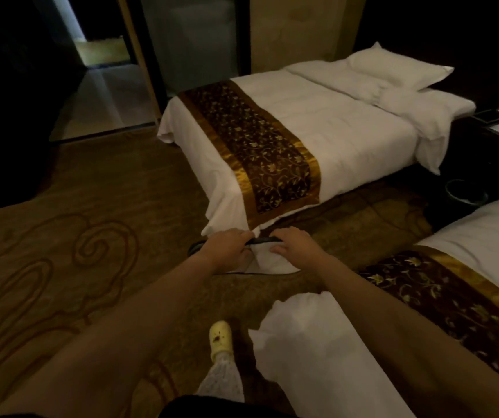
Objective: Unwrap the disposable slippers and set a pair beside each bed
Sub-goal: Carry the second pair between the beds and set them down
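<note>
both hands reach forward over the carpet (61, 236). the left hand (228, 244) and right hand (295, 244) have their fingers clenched on a white disposable slipper (268, 260) with a dark edge, held in the air between them at about 12 o'clock from the person. past it, at 1 o'clock, stands the far bed (317, 122); the near bed (483, 251) lies at 3 o'clock. a yellow clog (219, 336) shows below.

Two beds (317, 122), two hands (230, 245).
</note>
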Demonstrator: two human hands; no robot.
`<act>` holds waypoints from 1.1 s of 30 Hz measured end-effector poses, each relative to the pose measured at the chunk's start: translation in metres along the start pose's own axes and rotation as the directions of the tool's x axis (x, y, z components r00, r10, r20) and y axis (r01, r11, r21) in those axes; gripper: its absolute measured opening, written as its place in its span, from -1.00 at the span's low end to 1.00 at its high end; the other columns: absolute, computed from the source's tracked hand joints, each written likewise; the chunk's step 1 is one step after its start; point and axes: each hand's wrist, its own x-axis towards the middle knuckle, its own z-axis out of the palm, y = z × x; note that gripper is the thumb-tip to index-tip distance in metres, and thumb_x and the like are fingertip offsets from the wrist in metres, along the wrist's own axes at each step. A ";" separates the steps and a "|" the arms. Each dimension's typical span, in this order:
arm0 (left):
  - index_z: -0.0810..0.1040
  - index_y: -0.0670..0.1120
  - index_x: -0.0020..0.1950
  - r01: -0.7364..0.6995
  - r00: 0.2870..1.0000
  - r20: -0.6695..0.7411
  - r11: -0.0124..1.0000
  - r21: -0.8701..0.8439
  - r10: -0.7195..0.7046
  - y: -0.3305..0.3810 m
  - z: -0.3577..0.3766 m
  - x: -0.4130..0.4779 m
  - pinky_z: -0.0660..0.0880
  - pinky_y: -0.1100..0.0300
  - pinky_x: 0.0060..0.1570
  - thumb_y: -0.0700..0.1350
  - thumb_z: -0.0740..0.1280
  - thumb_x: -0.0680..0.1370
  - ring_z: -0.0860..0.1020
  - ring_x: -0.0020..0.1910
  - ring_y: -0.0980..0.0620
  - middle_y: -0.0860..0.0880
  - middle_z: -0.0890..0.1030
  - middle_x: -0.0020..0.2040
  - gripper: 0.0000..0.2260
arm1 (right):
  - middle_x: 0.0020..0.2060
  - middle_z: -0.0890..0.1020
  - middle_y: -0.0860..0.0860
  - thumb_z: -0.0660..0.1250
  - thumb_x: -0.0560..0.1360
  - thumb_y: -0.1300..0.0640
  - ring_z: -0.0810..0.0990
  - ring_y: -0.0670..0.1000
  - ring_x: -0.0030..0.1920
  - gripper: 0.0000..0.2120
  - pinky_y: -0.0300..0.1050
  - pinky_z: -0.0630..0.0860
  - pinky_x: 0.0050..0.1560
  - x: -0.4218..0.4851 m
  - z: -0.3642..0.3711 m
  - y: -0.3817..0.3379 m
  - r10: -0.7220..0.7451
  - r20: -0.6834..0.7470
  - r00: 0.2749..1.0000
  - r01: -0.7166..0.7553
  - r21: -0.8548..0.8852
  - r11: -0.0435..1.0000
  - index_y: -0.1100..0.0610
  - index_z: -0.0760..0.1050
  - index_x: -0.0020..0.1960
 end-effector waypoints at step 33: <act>0.45 -0.10 0.11 -0.488 0.814 0.317 0.869 -0.080 0.487 -0.080 -0.014 0.485 0.50 -0.01 -0.18 -0.09 0.19 0.54 0.53 -0.10 -0.11 -0.13 0.56 0.01 -0.81 | 0.12 0.56 0.07 0.25 0.53 0.05 0.49 0.11 0.15 -0.75 0.03 0.42 0.12 0.277 -0.087 0.226 0.568 -0.128 0.813 -0.552 0.141 0.822 0.11 0.46 0.18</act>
